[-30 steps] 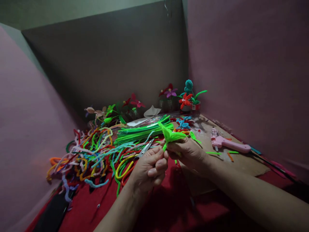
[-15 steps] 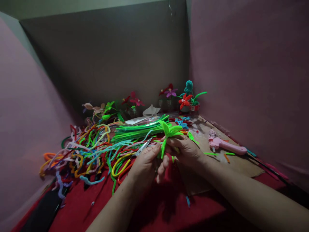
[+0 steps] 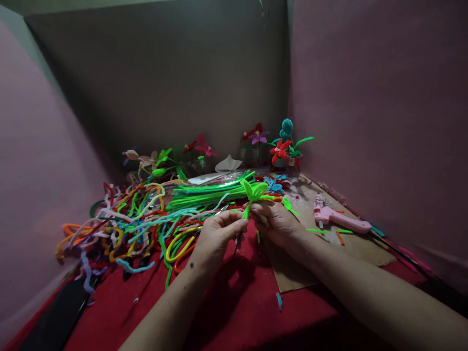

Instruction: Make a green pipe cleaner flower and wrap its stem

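Note:
Between my hands stands a bright green pipe-cleaner flower (image 3: 253, 191), its looped petals pointing up and to the right. My left hand (image 3: 223, 231) pinches its lower part between thumb and forefinger. My right hand (image 3: 274, 219) closes on it just under the petals, with the curled fingers partly hidden. Behind my left hand lie scissors with yellow and red-orange handles (image 3: 178, 243), their blades mostly covered by the hand. A bundle of green pipe cleaners (image 3: 208, 194) in clear wrapping sits just beyond the flower.
Loose coloured pipe cleaners (image 3: 124, 219) are heaped at the left. A pink glue gun (image 3: 340, 218) rests on brown cardboard (image 3: 296, 278) at the right. Finished flowers in small pots (image 3: 292, 160) line the back wall. A black flat object (image 3: 58, 317) lies front left on the red cloth (image 3: 234, 321).
My left fingers have closed from spread to a pinch low on the green flower. The flower's hanging petal is now gathered in at the left fingertips. The view has shifted slightly.

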Demonstrator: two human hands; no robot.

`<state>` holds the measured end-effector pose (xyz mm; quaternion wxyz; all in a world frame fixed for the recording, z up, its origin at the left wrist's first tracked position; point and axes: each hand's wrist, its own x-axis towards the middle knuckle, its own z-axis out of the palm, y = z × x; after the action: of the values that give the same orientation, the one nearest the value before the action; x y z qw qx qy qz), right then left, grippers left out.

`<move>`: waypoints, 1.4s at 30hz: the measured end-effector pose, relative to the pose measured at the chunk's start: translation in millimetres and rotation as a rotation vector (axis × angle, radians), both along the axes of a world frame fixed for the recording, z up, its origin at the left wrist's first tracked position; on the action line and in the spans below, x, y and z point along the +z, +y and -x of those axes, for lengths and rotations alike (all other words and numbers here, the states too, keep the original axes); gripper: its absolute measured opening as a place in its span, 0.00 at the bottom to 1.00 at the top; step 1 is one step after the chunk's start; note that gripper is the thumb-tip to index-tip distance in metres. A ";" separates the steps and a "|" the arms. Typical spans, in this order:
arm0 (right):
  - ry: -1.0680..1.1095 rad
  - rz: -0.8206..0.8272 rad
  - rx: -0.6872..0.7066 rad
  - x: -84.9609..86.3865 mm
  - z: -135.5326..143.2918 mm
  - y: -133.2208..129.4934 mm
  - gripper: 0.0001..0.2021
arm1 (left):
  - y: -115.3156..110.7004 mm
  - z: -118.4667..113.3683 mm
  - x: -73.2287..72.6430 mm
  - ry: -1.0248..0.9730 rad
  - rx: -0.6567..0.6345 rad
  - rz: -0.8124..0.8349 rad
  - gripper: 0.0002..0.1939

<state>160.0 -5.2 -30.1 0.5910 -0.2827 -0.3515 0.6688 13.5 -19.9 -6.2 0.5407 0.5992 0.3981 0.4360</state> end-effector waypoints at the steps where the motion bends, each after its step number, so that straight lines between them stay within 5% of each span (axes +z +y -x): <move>1: -0.005 -0.005 -0.006 -0.2 0.1 0.4 0.07 | -0.9 -0.6 0.5 0.029 0.017 -0.017 0.08; 9: -0.029 0.012 -0.051 -3.9 0.8 1.4 0.10 | -0.8 -0.9 -0.9 0.159 0.018 -0.108 0.16; 16: -0.095 -0.097 -0.051 -3.6 6.3 -5.7 0.06 | -6.4 -8.9 -2.1 0.130 0.033 -0.025 0.13; 22: -0.063 -0.140 -0.146 4.0 11.3 -13.8 0.07 | -8.6 -11.5 -16.9 0.448 0.283 -0.521 0.06; 25: -0.123 -0.126 -0.174 6.0 12.1 -15.5 0.08 | -5.3 -9.5 -20.5 0.456 0.302 -0.637 0.03; 34: -0.146 -0.309 -0.034 0.8 9.1 -14.3 0.10 | -5.1 -1.4 -14.8 0.500 0.229 -0.687 0.07; 42: -0.224 -0.362 -0.027 7.7 7.6 -19.8 0.08 | -13.3 -2.5 -8.8 0.385 0.222 -0.540 0.10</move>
<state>152.4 -25.0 -22.5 0.5983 -0.2489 -0.5257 0.5511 16.0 -33.3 -15.0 0.2270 0.7449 0.4259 0.4606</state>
